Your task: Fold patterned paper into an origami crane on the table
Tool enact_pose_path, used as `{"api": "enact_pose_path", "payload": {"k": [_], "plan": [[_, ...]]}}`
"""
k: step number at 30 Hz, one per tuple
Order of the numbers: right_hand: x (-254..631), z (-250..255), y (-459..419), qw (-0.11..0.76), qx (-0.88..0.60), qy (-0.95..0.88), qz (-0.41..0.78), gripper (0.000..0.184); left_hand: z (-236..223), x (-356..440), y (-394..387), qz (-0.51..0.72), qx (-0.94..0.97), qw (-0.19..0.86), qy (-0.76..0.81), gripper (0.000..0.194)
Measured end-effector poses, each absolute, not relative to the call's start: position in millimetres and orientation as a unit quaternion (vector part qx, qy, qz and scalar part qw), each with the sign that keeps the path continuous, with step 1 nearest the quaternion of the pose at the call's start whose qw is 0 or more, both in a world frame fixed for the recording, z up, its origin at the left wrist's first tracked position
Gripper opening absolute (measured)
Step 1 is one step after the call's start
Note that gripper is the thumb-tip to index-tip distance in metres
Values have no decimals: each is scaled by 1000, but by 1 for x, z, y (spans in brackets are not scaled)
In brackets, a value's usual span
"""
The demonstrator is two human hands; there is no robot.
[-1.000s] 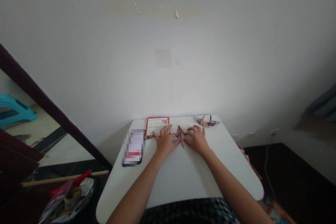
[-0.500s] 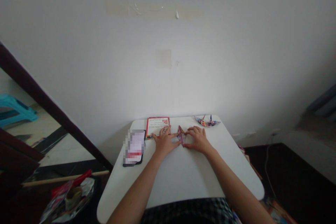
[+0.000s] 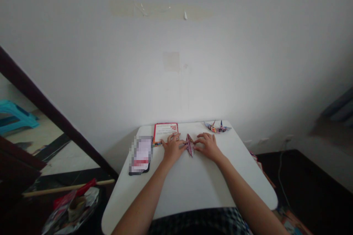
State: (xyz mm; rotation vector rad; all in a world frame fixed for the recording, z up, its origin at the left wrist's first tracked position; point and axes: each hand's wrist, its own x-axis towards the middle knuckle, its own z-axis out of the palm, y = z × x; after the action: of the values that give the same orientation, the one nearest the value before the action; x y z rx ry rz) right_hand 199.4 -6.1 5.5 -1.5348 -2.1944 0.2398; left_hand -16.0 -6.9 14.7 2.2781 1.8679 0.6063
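Note:
A small pink-purple folded paper (image 3: 190, 147), narrow and pointed at both ends, rests on the white table between my hands. My left hand (image 3: 173, 149) pinches its left edge with thumb and index finger, while the other fingers reach over the near edge of a red-bordered booklet (image 3: 166, 129). From the opposite side, my right hand (image 3: 207, 146) grips the paper's right edge between thumb and index finger, its other fingers bent. Beyond the right hand lie folded paper cranes (image 3: 217, 128) in printed paper.
A blurred-out phone (image 3: 141, 155) lies on the left of the white table (image 3: 193, 187). The back edge meets a pale wall (image 3: 220, 62). On the floor at left stands a bin with a bag of rubbish (image 3: 75, 209), near a dark-framed mirror (image 3: 52, 106).
The folded paper has turned and opened slightly under my fingers, and it sits a little nearer to me. Both hands have shifted only slightly; the phone, booklet and cranes stay in place.

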Motion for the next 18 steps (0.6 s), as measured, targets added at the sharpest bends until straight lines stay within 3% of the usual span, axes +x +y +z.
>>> {"api": "enact_pose_path", "payload": {"k": [5,18], "plan": [[193,3,-6,251,-577,-774,73,17,14,-15,-6,219,759,73,608,12],[188,-1,-5,244,-598,-762,57,20,18,-17,-8,179,758,42,626,29]]}}
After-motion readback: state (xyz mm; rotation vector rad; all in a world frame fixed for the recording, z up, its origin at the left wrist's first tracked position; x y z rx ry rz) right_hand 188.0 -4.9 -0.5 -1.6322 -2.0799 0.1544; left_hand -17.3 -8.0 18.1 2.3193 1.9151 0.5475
